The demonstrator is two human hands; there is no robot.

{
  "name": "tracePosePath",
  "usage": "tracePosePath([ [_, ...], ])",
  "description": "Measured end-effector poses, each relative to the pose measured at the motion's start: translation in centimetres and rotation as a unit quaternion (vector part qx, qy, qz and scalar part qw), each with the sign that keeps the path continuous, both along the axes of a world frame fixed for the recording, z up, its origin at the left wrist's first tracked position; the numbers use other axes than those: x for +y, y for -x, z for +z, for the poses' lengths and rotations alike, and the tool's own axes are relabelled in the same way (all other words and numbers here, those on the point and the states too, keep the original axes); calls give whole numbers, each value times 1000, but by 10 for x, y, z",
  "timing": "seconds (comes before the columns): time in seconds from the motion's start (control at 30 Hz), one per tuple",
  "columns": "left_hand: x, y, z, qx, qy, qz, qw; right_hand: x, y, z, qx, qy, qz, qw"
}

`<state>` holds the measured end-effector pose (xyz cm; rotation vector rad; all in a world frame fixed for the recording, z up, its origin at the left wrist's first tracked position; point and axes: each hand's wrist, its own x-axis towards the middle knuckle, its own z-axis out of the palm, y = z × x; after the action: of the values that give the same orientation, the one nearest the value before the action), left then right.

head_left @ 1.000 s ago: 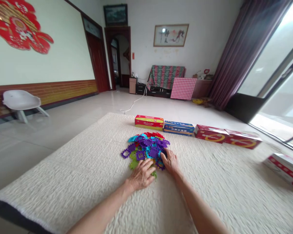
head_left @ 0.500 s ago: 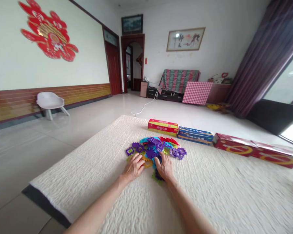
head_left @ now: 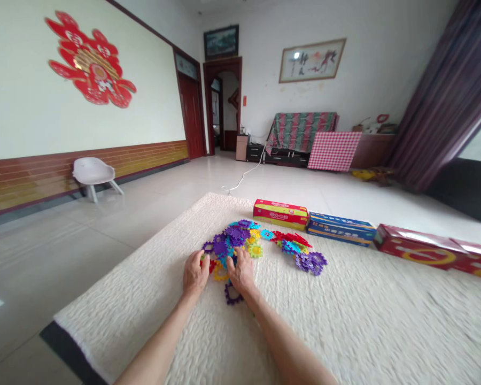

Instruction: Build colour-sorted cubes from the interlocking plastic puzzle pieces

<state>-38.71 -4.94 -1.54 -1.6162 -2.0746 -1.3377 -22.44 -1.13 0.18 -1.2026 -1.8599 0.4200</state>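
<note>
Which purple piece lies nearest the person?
The dark purple open frame beside the right hand; the other visible purple pieces all lie farther out.

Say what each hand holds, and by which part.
It cannot be told: left hand and right hand are at the pieces, any grip hidden.

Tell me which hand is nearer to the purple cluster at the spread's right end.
Right. The right hand lies left of the purple cluster, apart from it, at the larger pile; the left hand is farther left, at that pile's near left edge.
</note>
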Motion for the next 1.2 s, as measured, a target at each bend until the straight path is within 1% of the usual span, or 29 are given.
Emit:
tracePosePath([
  [0.07,0,0,0,-14,-4,2,1000,-3,9,4,20,-21,57,998],
  [0.1,0,1,0,-18,-6,2,1000,-3,9,8,28,-32,89,995],
  [0.13,-1,1,0,-19,-9,-1,1000,-1,4,13,31,-40,113,992],
  [0.2,-1,2,-1,-10,-12,-8,1000,12,-17,27,25,-58,123,990],
  [0.23,-1,3,-1,-6,-12,-10,1000,23,-34,35,18,-63,106,992],
  [0.27,-1,3,-2,-4,-11,-7,1000,36,-54,42,0,-58,72,996],
  [0.33,1,4,-3,0,-7,-2,1000,67,-98,56,-58,-10,-57,997],
  [0.37,2,4,-3,3,-5,0,1000,84,-120,60,-65,8,-99,993],
  [0.43,3,5,-5,12,-2,-2,1000,115,-159,65,-72,37,-154,985],
  [0.5,4,5,-6,21,1,-5,1000,141,-185,64,-83,76,-189,976],
  [0.53,5,5,-6,25,2,-6,1000,151,-193,62,-91,97,-192,972],
  [0.6,5,5,-7,28,4,-7,1000,165,-199,56,-107,132,-180,969],
  [0.67,5,4,-6,25,6,-4,1000,171,-196,49,-119,151,-158,969],
  [0.73,5,3,-6,17,7,-2,1000,171,-185,42,-126,155,-134,971],
  [0.87,4,0,-3,1,2,4,1000,164,-150,34,-135,147,-68,978],
  [1.0,3,-1,-1,-7,-5,20,1000,153,-112,31,-137,145,-10,980],
  [1.2,3,-3,0,-11,-17,38,999,128,-60,28,-99,149,1,984],
])
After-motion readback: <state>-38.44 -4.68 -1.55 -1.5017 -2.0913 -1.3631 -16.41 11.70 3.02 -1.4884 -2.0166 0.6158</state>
